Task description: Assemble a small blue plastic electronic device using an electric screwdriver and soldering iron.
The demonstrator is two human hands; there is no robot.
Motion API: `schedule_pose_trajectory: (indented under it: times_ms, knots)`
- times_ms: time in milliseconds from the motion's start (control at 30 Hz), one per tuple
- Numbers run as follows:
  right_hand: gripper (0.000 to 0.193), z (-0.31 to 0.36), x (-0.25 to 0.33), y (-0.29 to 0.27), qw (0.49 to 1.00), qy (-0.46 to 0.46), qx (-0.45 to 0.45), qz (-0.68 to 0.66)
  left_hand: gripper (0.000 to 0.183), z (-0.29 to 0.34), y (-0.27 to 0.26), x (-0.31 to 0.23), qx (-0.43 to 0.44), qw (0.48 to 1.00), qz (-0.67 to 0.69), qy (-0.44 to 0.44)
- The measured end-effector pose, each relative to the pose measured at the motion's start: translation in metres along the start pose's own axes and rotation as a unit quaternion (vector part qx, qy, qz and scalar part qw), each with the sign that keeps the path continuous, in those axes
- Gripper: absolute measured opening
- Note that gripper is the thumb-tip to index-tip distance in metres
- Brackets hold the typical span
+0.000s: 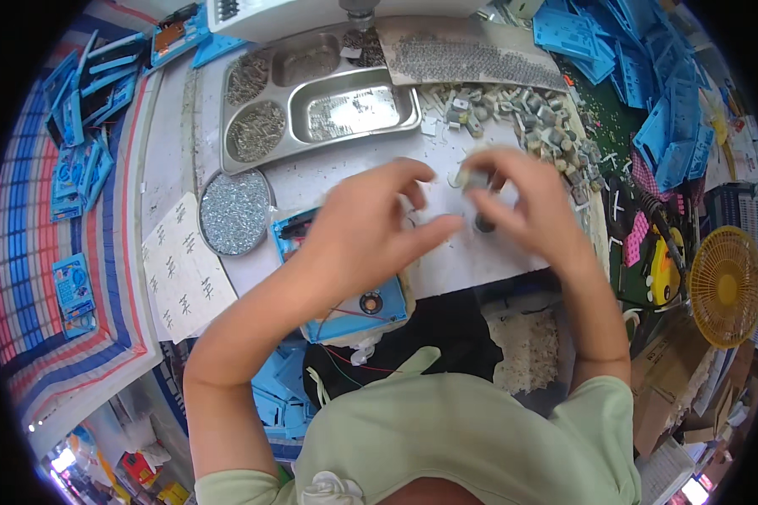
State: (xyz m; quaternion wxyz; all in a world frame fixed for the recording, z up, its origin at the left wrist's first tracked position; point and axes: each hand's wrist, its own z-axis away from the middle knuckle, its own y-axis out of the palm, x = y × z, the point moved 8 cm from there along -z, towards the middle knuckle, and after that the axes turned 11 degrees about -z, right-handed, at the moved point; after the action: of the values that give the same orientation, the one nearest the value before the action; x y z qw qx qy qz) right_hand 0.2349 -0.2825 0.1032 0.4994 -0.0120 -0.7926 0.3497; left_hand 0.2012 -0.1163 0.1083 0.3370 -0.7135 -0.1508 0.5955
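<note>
My left hand hovers over the blue plastic casing, thumb and fingers apart, with nothing visible between them. The casing lies at the table's front edge with a round speaker-like part and thin red wires. To the right, my right hand is somewhat blurred. Its thumb and fingers close around a small grey metal motor. Just below those fingertips a small dark round piece shows, partly hidden. Behind my right hand spreads a pile of small motors.
A steel compartment tray holding screws and small metal parts stands at the back. Left of the casing are a round dish of silvery bits and a paper with handwriting. Blue plastic shells heap at far right, near a yellow fan.
</note>
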Motion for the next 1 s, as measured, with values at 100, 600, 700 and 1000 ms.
schedule_pose_trajectory:
  times_ms: [100,600,700,1000]
  knots:
    - [0.027,0.019,0.021,0.001,0.994,0.038,-0.047,-0.091,0.026,-0.019,0.026,0.000,0.136,0.989,0.056,0.004]
    - [0.018,0.096,-0.062,0.006,0.772,0.187,-0.033,-0.607,0.040,-0.089,0.054,0.017,0.217,0.975,-0.046,0.025]
    - [0.040,0.099,-0.069,0.012,0.625,0.213,-0.109,-0.743,0.031,-0.135,0.001,0.062,-0.096,0.972,-0.210,0.053]
    - [0.056,0.114,-0.075,0.007,0.678,0.213,-0.147,-0.688,0.025,-0.153,0.012,0.071,-0.138,0.932,-0.334,0.021]
